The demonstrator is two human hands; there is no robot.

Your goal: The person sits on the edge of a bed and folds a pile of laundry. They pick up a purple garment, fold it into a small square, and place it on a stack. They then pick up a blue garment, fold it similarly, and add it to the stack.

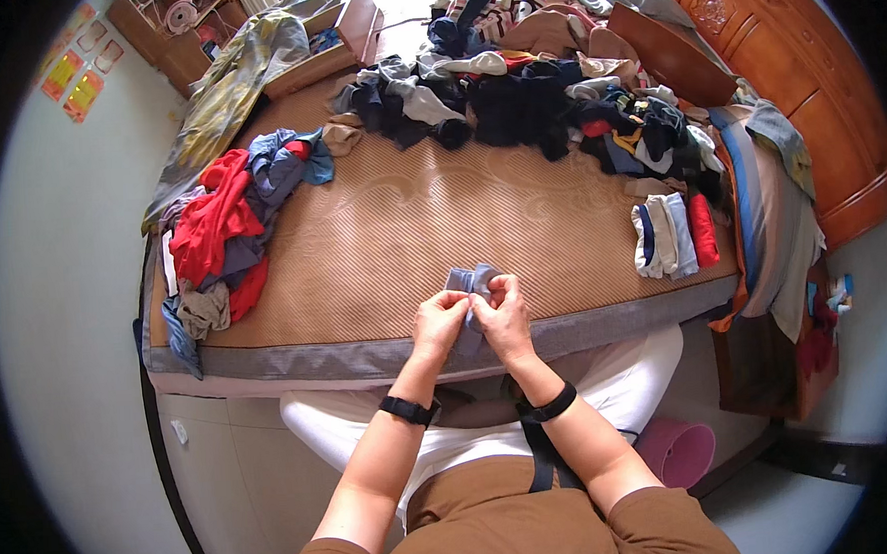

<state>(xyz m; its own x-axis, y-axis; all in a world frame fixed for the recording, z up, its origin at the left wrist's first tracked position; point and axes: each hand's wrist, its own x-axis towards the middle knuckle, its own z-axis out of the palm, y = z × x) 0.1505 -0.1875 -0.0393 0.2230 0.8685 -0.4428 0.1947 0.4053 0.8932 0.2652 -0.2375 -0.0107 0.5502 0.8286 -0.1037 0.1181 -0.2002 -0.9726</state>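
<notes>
A small grey-blue cloth piece point(461, 279), its exact kind unclear, is held up near the front edge of the mat-covered bed point(411, 226). My left hand point(442, 320) pinches it from the left, and my right hand point(503, 315) grips its right side, with the thumbs close together. Part of the cloth hangs below, between my hands. Off to the right lie folded or rolled cloths in white, beige and light blue point(663, 236), beside a red rolled cloth point(703, 230). A heap of red and blue-grey clothes point(222, 220) rests on the bed's left side.
Dark and white clothes point(518, 107) are heaped along the bed's far side. An open wooden drawer point(315, 67) stands at the back left. Striped bedding point(762, 189) hangs over the right edge, with a pink bin point(677, 452) on the floor below.
</notes>
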